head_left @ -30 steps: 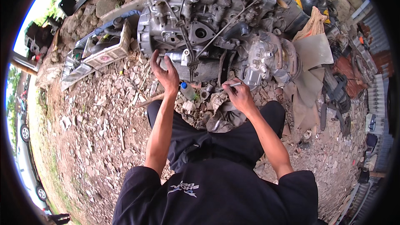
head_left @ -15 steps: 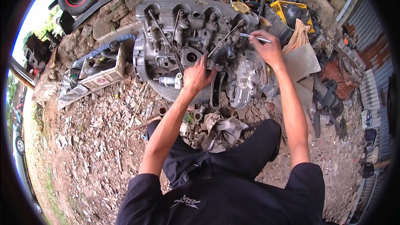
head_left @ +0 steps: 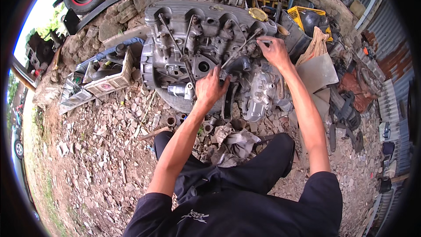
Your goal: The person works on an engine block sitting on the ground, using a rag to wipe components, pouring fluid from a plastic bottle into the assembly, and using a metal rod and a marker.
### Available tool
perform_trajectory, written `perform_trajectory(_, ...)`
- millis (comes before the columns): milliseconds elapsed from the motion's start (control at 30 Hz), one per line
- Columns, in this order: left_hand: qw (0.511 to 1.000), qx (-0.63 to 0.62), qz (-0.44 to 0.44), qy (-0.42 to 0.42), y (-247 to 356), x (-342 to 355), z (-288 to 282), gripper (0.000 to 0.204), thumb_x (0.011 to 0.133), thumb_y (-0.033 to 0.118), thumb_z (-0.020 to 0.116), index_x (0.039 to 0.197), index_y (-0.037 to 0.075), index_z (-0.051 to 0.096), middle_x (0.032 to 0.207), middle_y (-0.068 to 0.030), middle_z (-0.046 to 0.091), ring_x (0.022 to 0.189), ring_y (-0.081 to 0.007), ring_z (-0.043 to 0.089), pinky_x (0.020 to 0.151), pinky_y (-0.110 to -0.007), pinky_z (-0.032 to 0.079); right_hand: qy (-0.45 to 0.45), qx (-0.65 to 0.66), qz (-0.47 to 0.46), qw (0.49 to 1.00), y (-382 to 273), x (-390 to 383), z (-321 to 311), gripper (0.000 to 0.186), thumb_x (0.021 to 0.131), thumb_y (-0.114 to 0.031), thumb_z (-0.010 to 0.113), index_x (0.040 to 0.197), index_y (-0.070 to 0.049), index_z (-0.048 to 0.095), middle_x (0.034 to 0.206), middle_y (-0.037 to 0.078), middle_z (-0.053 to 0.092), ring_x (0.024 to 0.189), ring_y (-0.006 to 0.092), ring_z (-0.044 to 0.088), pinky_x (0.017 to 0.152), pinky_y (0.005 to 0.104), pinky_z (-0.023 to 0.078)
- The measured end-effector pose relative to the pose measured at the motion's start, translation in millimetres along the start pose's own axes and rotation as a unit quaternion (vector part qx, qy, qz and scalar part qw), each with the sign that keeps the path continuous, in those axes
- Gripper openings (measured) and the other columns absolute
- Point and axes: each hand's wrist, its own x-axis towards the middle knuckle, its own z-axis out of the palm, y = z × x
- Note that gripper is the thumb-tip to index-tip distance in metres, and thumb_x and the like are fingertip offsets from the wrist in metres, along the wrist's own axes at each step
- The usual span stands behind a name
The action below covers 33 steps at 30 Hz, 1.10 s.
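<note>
A large grey engine point(head_left: 175, 11) lies before me, with thin metal pipes point(head_left: 186, 33) running across its near side. My left hand point(head_left: 209, 88) rests on the engine's near edge, fingers stretched forward and thumb apart. Its fingertips are at the lower end of a slanted metal pipe point(head_left: 234, 55), beside a black elbow hose point(head_left: 240, 65). Near that pipe's upper end, my right hand point(head_left: 275, 52) is closed, thumb and fingertips pinched together. What it pinches, if anything, is hidden. A yellow cap point(head_left: 258, 14) sits on the engine just beyond it.
Below my right forearm stands a grey metal engine part point(head_left: 259, 94). A tyre point(head_left: 175, 98) shows under the engine. To the left is a crate of parts point(head_left: 109, 81); to the right, a yellow crate point(head_left: 302, 15) and a cardboard piece point(head_left: 316, 68). Rubble point(head_left: 105, 149) covers the ground.
My right hand has shifted slightly left toward the pipe end; the slim silver tool that showed in its fingers is no longer visible. My left fingers have drawn in slightly. The view has shifted a little.
</note>
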Motion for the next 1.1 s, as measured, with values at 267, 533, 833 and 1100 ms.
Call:
perform_trajectory(267, 1.000, -0.008, 0.018, 0.020, -4.9, 2.0, 2.9, 0.055, 0.092, 0.049, 0.056, 0.122, 0.003, 0.051, 0.089, -0.0228, 0.069, 0.071, -0.0400, 0.069, 0.065, -0.048, 0.055, -0.004, -0.018, -0.014, 1.000, -1.6, -3.3, 8.0, 0.021, 0.089, -0.024, 0.067, 0.103, -0.011, 0.075, 0.096, 0.016, 0.073, 0.087, 0.0326, 0.071, 0.081, 0.0377, 0.057)
perform_trajectory(533, 1.000, 0.015, -0.003, -0.022, 2.2, 3.5, -3.4, 0.053, 0.094, 0.045, 0.055, 0.122, 0.001, 0.053, 0.093, -0.0189, 0.068, 0.076, -0.0365, 0.069, 0.066, -0.047, 0.055, -0.022, -0.034, -0.004, 0.999, 16.7, -10.6, 12.0, 0.021, 0.089, -0.025, 0.067, 0.103, -0.012, 0.075, 0.100, 0.014, 0.072, 0.093, 0.0332, 0.070, 0.084, 0.0387, 0.056)
perform_trajectory(833, 1.000, 0.003, 0.005, 0.026, -0.8, 2.8, 6.7, 0.046, 0.092, 0.048, 0.058, 0.107, 0.004, 0.052, 0.088, -0.0198, 0.070, 0.070, -0.0400, 0.068, 0.061, -0.048, 0.054, 0.023, -0.033, -0.011, 0.999, 8.3, -8.2, 25.2, 0.021, 0.091, -0.026, 0.064, 0.102, -0.012, 0.075, 0.089, 0.018, 0.071, 0.081, 0.0331, 0.071, 0.076, 0.0382, 0.057)
perform_trajectory(1100, 1.000, 0.014, 0.002, -0.001, -2.7, 3.0, 1.8, 0.050, 0.093, 0.044, 0.057, 0.118, 0.001, 0.054, 0.089, -0.0188, 0.068, 0.070, -0.0380, 0.068, 0.062, -0.047, 0.055, -0.025, -0.064, -0.026, 0.997, 20.2, -9.5, 10.3, 0.019, 0.089, -0.017, 0.066, 0.100, -0.004, 0.073, 0.100, 0.016, 0.072, 0.091, 0.0315, 0.071, 0.083, 0.0354, 0.056)
